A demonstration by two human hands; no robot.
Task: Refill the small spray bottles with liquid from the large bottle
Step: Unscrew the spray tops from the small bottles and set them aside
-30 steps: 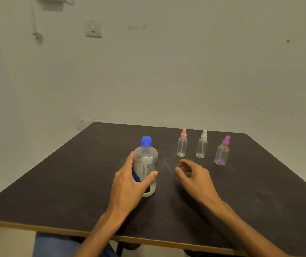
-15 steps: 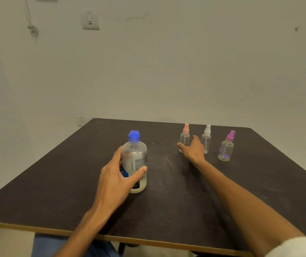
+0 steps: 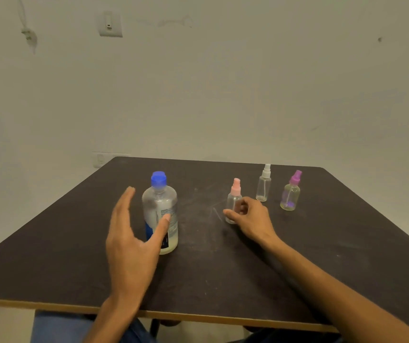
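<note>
Right hand (image 3: 253,219) is on the pink-capped spray bottle (image 3: 233,203), fingers (image 3: 244,206) curled round its lower body, the bottle upright on the counter (image 3: 223,268) at middle right. Left hand (image 3: 131,233) hangs released just beside the large bottle (image 3: 160,214), fingers straight, thumb across the label but nothing clamped. The large bottle stands left of centre, blue cap (image 3: 158,179) on, cloudy liquid inside. Farther right wait the white-capped spray bottle (image 3: 264,185) and the purple-capped spray bottle (image 3: 290,194), both upright and untouched, well apart from the hands.

This looks like the opening step: picking the first small bottle to fill. Nothing is open yet. Next, I'd judge, the pink sprayer head must twist off, then the blue cap, before any pour. That narrow neck will want a slow, steady tilt or liquid runs onto the counter.
</note>
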